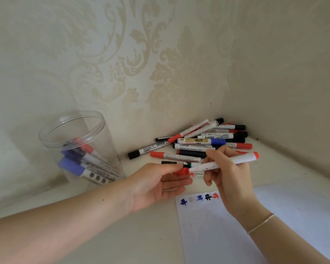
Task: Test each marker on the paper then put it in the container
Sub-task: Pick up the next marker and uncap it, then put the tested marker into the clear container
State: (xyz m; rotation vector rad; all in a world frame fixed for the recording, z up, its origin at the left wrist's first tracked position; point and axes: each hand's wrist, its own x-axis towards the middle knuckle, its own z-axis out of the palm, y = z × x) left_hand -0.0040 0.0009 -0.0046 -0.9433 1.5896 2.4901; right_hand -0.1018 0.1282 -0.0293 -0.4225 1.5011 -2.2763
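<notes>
**Q:** Which step was in hand?

**A:** Capping or uncapping; I could not tell which. My right hand (224, 169) gripped the red marker (225, 162) by its white barrel, and my left hand (156, 184) pinched its red cap (181, 171) at the tip. The paper (227, 225) carried five test marks, the last one red (so I judged capping likelier).

**Q:** What did the next move call for?

**A:** Seating the cap squarely, then carrying the marker left to the clear container (80, 147), which already held several.

**Q:** Clearance?

**A:** The pile of markers (194, 143) filled the walled corner; the worktop (141, 235) between paper and container lay open.
</notes>
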